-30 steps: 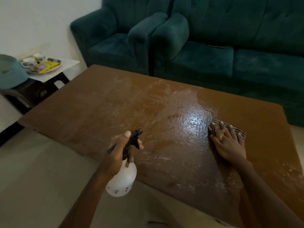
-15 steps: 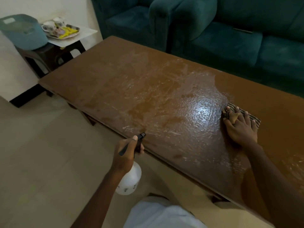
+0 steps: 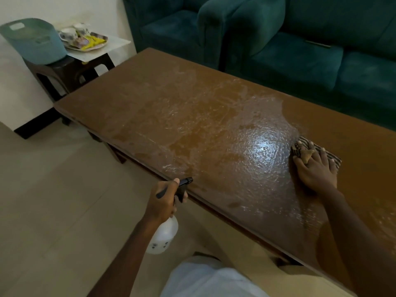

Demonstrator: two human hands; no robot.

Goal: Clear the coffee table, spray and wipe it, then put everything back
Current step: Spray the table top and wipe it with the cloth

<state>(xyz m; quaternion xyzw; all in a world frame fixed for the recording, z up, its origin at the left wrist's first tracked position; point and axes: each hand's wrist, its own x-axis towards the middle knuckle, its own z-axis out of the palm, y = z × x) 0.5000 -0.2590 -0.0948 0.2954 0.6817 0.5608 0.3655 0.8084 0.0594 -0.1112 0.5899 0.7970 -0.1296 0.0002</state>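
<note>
The brown coffee table (image 3: pixel 171 108) is bare and wet with spray streaks across its middle. My left hand (image 3: pixel 164 201) grips a white spray bottle (image 3: pixel 164 235) with a black trigger head, held just off the table's near edge above the floor. My right hand (image 3: pixel 314 170) lies flat on a striped brown cloth (image 3: pixel 300 146), pressing it onto the tabletop at the right edge of the wet patch.
A small side table (image 3: pixel 115 47) at the far left carries a tray (image 3: pixel 85 42) with cups and a yellow packet. A teal basket (image 3: pixel 34 41) rests on a dark stool beside it. Teal sofas (image 3: pixel 289 50) line the far side. Beige floor tiles lie on my near side.
My view has tilted down and shifted left. The spray bottle has dropped from above the tabletop to beside its near edge. My right hand stays pressed on the cloth.
</note>
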